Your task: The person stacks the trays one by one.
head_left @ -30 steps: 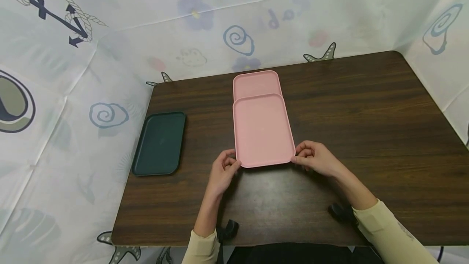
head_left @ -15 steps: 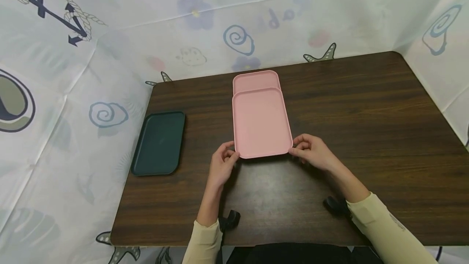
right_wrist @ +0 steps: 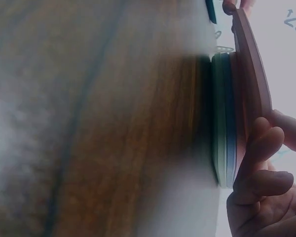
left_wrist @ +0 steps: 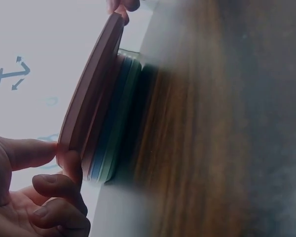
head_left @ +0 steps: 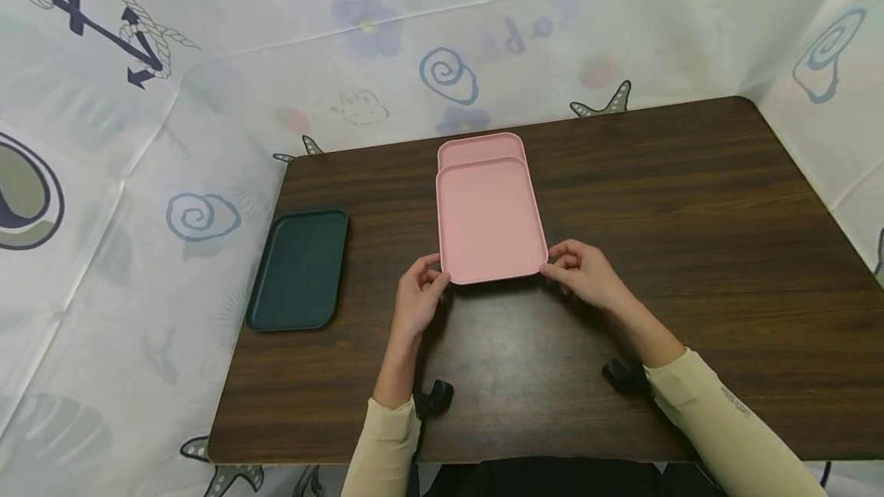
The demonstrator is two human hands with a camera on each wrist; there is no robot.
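Both hands hold a pink tray (head_left: 490, 221) by its near corners. My left hand (head_left: 417, 297) pinches the left corner between thumb and fingers, and my right hand (head_left: 585, 276) pinches the right one. In the wrist views this tray is tilted, its near edge raised over a stack. Another pink tray (head_left: 481, 149) tops that stack, and its far end shows beyond the held one. Beneath it lie a blue tray (left_wrist: 108, 116) and a light green tray (right_wrist: 219, 123), hidden from the head view. Whether the held tray's far edge touches the stack I cannot tell.
A dark green tray (head_left: 298, 271) lies by itself at the left of the brown wooden table (head_left: 691, 213). White patterned cloth (head_left: 276, 14) hangs behind the table and along its sides. Dark straps with camera mounts (head_left: 435, 399) sit at the wrists.
The held pink tray has moved away from the person, with both hands following it. It covers more of the pink tray behind. The dark green tray has stayed put.
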